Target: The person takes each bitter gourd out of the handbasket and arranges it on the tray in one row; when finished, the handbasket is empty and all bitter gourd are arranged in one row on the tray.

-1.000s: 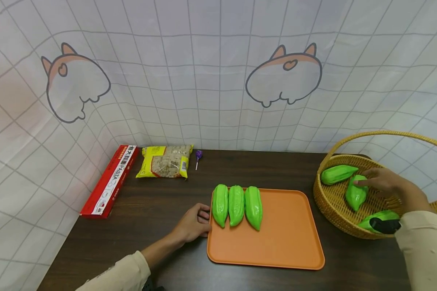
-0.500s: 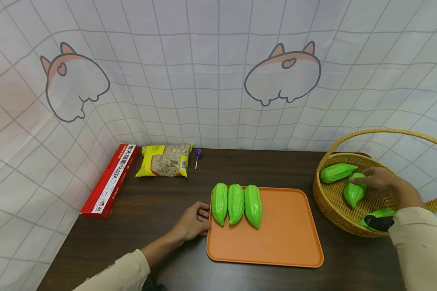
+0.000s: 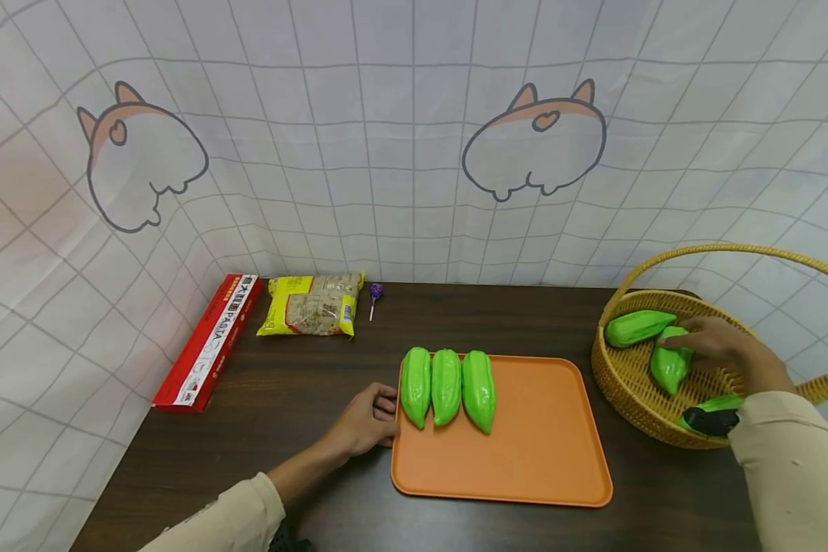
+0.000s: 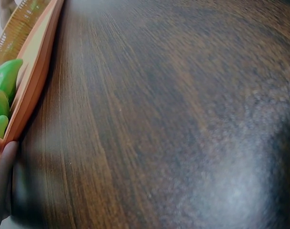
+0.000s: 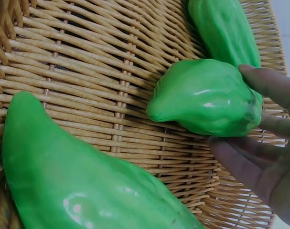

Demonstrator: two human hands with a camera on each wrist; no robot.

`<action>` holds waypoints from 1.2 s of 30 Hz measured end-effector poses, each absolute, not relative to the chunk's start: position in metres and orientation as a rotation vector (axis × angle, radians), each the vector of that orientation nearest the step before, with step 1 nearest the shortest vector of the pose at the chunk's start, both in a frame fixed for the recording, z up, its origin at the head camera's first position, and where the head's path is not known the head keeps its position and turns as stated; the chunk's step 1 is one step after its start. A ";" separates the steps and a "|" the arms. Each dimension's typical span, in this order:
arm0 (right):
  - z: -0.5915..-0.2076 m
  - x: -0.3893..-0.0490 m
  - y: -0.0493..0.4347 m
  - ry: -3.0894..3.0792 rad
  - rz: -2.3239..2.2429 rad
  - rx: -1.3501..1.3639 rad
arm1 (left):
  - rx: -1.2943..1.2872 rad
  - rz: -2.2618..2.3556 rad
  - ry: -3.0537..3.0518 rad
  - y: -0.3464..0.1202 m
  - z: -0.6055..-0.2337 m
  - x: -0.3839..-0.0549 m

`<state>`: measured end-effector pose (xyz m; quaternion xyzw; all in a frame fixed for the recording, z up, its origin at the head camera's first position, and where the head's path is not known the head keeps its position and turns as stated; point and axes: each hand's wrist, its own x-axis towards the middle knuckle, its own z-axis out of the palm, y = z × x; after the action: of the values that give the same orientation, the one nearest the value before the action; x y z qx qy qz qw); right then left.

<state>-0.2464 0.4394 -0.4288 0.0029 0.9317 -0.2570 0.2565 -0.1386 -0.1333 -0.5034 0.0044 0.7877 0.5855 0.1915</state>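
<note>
In the basket (image 3: 631,406), my right hand (image 3: 721,349) holds a glossy green bitter melon (image 5: 207,98) by its blunt end. The thumb lies on one side and the fingers on the other. Another bitter melon (image 3: 638,328) lies behind it, and one more (image 5: 87,176) is nearer the front, partly covered by a black strap at my wrist in the head view. My left hand (image 3: 363,423) pinches the left rim of the orange tray (image 3: 538,445). Three bitter melons (image 3: 446,387) lie side by side on the tray's left part.
At the back left of the dark wooden table (image 3: 303,399) are a red pasta box (image 3: 210,345), a yellow bag of dry food (image 3: 313,305) and a purple lollipop (image 3: 376,295). The basket's tall handle (image 3: 731,249) arches over it. A gridded curtain (image 3: 386,153) hangs behind.
My right hand has shifted slightly left within the basket, and the held bitter melon has moved slightly left with it. The left hand and the tray stay where they were.
</note>
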 end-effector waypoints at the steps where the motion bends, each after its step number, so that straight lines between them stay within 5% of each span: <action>1: -0.430 -0.246 0.439 2.536 -0.688 0.003 | 0.011 1.644 2.212 -0.133 -0.503 -0.138; 36: -0.410 -0.231 0.436 2.597 -0.886 -0.022 | 0.021 1.648 2.235 -0.134 -0.506 -0.137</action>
<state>-0.2307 0.4362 -0.4096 -0.0080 0.9278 -0.3165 0.1973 -0.1371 -0.1335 -0.5061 0.0074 0.7916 0.5836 0.1811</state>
